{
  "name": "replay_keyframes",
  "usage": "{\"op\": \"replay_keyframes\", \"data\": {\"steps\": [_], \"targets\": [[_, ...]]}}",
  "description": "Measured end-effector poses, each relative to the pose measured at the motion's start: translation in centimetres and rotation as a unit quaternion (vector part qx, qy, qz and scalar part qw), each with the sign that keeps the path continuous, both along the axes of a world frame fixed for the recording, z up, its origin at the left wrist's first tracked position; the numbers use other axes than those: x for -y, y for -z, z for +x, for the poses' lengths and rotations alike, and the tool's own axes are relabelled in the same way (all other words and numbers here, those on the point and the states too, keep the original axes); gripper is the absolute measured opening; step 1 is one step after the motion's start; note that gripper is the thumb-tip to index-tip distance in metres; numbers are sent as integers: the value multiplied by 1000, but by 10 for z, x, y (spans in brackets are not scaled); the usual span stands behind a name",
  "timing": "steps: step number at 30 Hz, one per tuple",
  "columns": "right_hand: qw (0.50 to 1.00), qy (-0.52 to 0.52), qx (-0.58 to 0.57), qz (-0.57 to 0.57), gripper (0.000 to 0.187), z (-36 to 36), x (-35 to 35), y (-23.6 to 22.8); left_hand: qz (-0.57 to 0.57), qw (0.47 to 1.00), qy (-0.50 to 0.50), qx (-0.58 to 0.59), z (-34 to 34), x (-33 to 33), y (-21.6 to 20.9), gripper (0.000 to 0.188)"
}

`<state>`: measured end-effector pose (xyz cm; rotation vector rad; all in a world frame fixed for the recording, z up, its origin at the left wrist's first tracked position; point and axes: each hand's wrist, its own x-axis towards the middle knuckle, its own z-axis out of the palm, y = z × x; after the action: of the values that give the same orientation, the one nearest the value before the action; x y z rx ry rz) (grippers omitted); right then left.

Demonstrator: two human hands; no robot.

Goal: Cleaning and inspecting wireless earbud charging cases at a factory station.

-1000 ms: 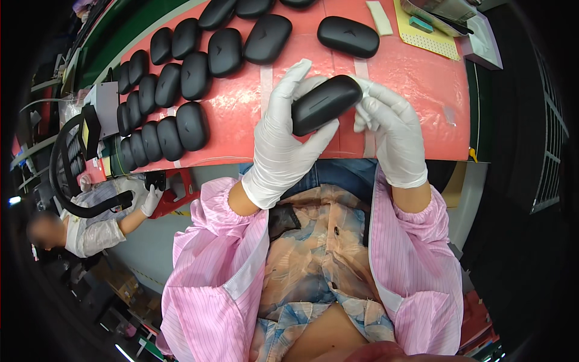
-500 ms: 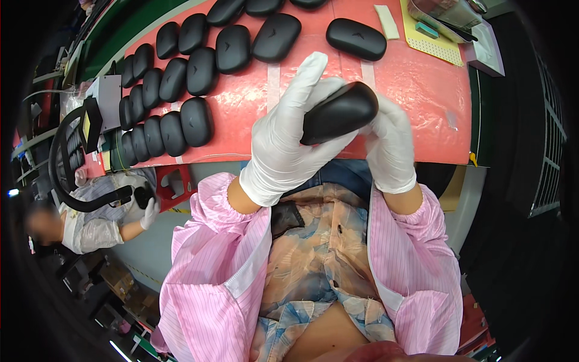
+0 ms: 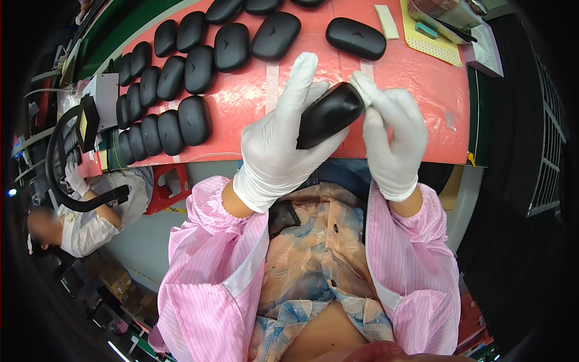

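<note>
A smooth black oval case is held above the near edge of the table, tilted with its upper end to the right. My left hand, in a white glove, is closed round its lower left part, with one finger pointing up. My right hand, also gloved, has its fingers pinched together against the case's upper right end. Something pale may be between those fingertips, but it blends with the glove. Another black case lies alone on the pink table mat, beyond my hands.
Several similar black cases stand in rows on the left of the mat. A folded white cloth and a yellow pad lie at the back right. A black flexible arm curves at the left, near a seated co-worker.
My right hand has moved from gripping the case's right side to pinching at its upper end. The case has tilted more steeply. The co-worker's hand has moved up toward the bench.
</note>
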<state>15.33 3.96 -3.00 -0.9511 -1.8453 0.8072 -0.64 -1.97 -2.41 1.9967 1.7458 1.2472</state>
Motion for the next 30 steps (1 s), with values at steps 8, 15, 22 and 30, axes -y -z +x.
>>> {"op": "replay_keyframes", "data": {"steps": [8, 15, 22, 30], "targets": [[960, -8, -191, -206, 22, 0, -19, 0, -315, 721, 71, 613, -3, -14, -8, 64], [957, -200, 93, 187, 30, -4, -10, -7, -300, 602, 91, 734, -13, -8, -10, 67], [978, -141, -19, 150, 31, 20, -44, 9, -316, 592, 39, 740, -5, -12, -17, 82], [979, -104, -40, 170, 42, -6, 5, 42, -239, 526, 16, 816, 2, -22, 3, 50]]}}
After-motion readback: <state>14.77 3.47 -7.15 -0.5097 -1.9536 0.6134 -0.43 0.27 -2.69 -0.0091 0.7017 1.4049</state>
